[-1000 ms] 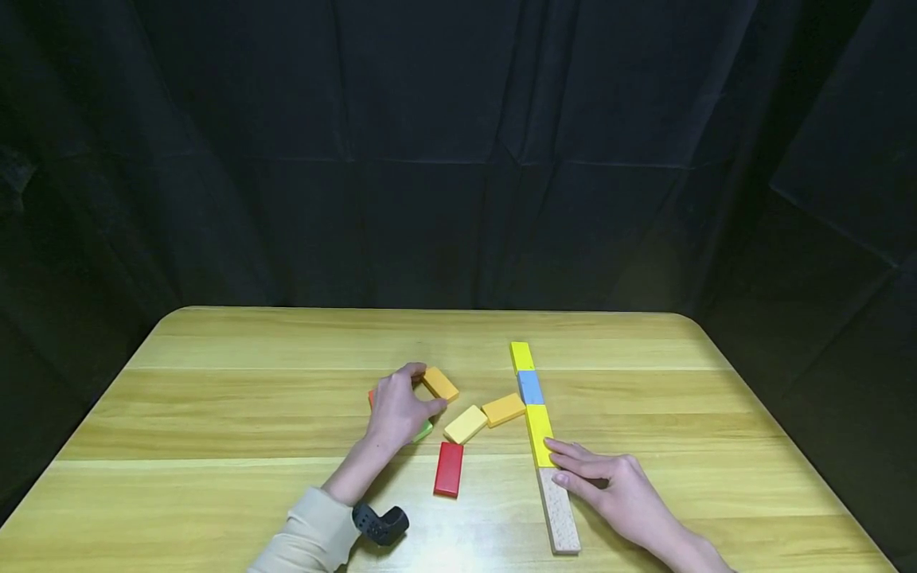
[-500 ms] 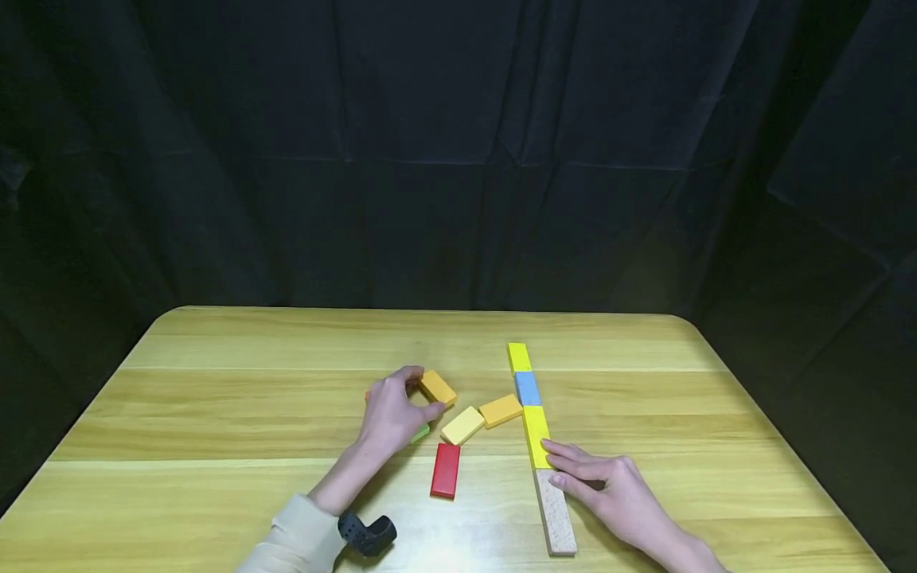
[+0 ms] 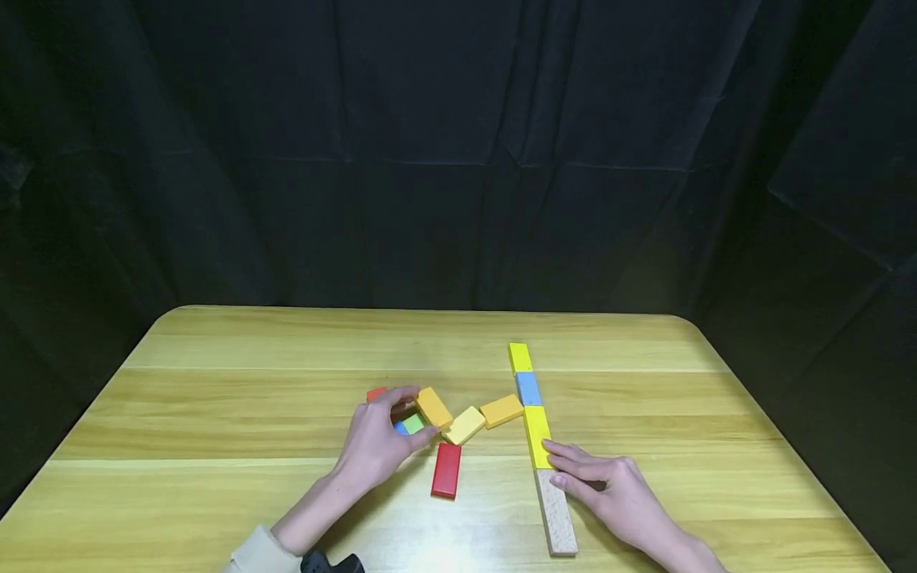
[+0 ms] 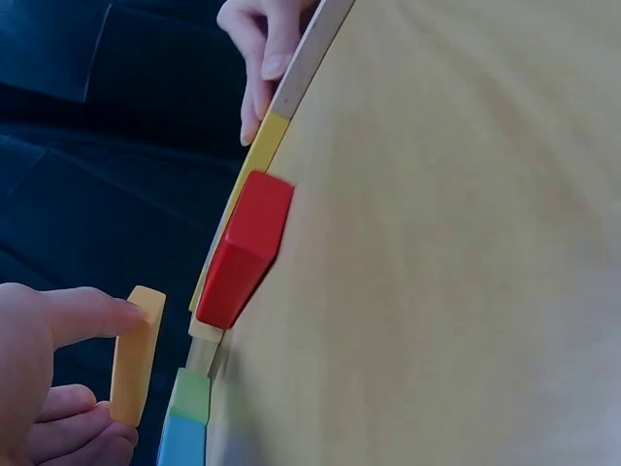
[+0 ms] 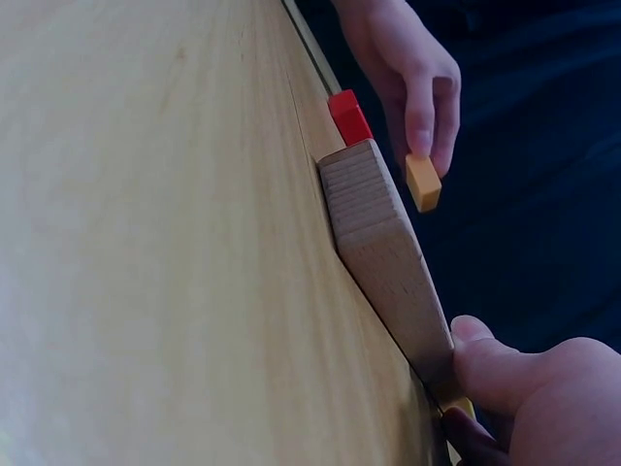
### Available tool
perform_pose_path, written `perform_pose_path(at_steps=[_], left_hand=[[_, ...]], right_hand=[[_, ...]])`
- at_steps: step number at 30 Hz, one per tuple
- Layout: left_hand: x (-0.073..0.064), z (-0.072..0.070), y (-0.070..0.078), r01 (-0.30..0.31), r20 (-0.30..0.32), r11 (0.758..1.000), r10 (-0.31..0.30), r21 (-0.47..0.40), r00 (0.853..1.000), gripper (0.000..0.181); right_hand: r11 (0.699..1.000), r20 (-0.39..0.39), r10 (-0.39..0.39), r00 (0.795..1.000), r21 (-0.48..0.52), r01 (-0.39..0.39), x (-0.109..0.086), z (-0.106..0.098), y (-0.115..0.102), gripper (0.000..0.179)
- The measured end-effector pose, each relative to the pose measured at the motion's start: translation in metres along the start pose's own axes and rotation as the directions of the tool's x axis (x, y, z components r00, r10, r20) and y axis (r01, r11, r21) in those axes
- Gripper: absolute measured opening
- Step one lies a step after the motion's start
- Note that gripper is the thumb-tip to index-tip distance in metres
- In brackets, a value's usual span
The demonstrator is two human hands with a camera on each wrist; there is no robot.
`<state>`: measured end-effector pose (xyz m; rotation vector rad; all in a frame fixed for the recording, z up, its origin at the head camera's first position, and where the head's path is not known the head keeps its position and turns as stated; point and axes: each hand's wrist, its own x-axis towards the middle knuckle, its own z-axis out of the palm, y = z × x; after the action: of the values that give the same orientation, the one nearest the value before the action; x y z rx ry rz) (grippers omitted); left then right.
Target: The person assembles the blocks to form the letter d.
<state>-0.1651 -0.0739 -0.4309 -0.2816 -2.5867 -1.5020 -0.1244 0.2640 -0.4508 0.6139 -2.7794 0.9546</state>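
My left hand (image 3: pixel 376 438) pinches an orange block (image 3: pixel 433 408) between thumb and fingers. In the left wrist view this orange block (image 4: pixel 136 359) hangs off the table, thumb on one end and fingertips at the other. Just beneath the hand lie a green block (image 3: pixel 413 423) and a blue block (image 3: pixel 401 428), partly covered. My right hand (image 3: pixel 616 493) rests its fairly straight fingers on a long yellow block (image 3: pixel 536 438), its thumb touching the speckled block (image 3: pixel 555 513). These two stand end to end in a row with a blue block (image 3: pixel 528 388) and a small yellow block (image 3: pixel 520 357).
Between the hands lie a pale yellow block (image 3: pixel 464 425), another orange block (image 3: pixel 502 411) reaching the row, and a red block (image 3: pixel 446 471). An orange-red block (image 3: pixel 376 394) shows behind the left hand. The wooden table (image 3: pixel 215 414) ends at a dark curtain (image 3: pixel 430 159).
The left hand has lifted the orange block and drawn it a little toward me, uncovering more of the green and blue blocks. The right hand stays in place.
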Motion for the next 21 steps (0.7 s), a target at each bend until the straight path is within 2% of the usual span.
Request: perform_pose_path(at_steps=[6, 15, 21], left_hand=[[-0.016, -0.003, 0.004, 0.018, 0.031, 0.999, -0.019, 0.030, 0.999, 0.057], [-0.045, -0.004, 0.005, -0.102, 0.041, 0.992, 0.099, 0.074, 0.994, 0.052], [-0.062, -0.006, 0.005, -0.146, 0.058, 0.984, 0.141, 0.098, 0.988, 0.054]], right_hand=[[1.000, -0.005, -0.013, 1.000, 0.002, 0.013, 0.000, 0.000, 0.000, 0.029], [1.000, -0.011, -0.027, 1.000, 0.005, 0.027, 0.001, 0.000, 0.000, 0.028], [0.999, -0.020, -0.038, 0.999, -0.005, 0.038, 0.001, 0.000, 0.000, 0.028]])
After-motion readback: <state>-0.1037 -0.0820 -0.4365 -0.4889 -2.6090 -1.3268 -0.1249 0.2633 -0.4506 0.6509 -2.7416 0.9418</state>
